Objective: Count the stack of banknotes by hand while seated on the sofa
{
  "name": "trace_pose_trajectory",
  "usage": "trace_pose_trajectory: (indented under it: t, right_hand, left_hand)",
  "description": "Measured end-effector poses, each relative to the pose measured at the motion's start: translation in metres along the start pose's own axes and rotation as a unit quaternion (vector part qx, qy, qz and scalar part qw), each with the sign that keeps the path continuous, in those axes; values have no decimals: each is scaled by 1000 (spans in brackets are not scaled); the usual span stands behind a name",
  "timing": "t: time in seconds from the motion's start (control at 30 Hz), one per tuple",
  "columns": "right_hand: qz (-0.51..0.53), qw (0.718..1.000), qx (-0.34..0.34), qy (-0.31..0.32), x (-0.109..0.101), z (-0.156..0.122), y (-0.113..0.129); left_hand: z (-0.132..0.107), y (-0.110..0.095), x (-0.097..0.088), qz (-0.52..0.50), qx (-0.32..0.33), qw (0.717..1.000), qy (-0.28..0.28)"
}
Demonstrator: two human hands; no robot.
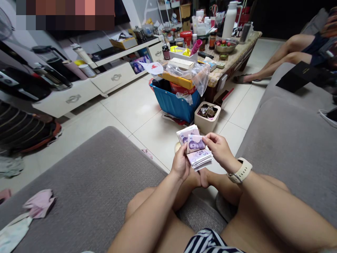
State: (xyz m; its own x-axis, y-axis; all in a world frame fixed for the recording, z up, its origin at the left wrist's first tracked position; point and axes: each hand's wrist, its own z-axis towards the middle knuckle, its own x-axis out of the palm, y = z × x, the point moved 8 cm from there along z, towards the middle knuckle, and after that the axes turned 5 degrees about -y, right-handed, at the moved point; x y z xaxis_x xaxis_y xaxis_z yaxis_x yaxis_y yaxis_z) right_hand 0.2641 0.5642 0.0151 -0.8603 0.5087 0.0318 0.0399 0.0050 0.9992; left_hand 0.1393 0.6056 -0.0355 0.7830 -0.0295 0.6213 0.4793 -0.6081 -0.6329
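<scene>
- Head view: we hold banknotes [197, 147] in a loose fan above our feet [202, 178]
- our left hand [180, 162] grips the stack's near edge
- our right hand [218, 151] pinches its other side
- a square tub [207, 117] stands beyond

Banknotes [197, 147] in front, crate [172, 103] behind them, low table [231, 65] behind the crate, cabinet [65, 100] left, sofa [289, 140] right

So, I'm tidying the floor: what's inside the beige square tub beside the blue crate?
The beige square tub holds a jumble of small dark and metallic items, too small to identify. Anything beneath that top layer is hidden.
</scene>
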Motion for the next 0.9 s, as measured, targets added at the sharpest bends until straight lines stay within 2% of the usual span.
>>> trace_pose_trajectory:
  t: [0.27, 0.9]
  right_hand:
    - [24, 1000, 3, 15, 4, -3, 7]
    - [46, 999, 17, 22, 5, -3, 1]
  left_hand:
    - [2, 0, 0, 4, 6, 1000, 1]
    - [2, 0, 0, 7, 9, 1000, 8]
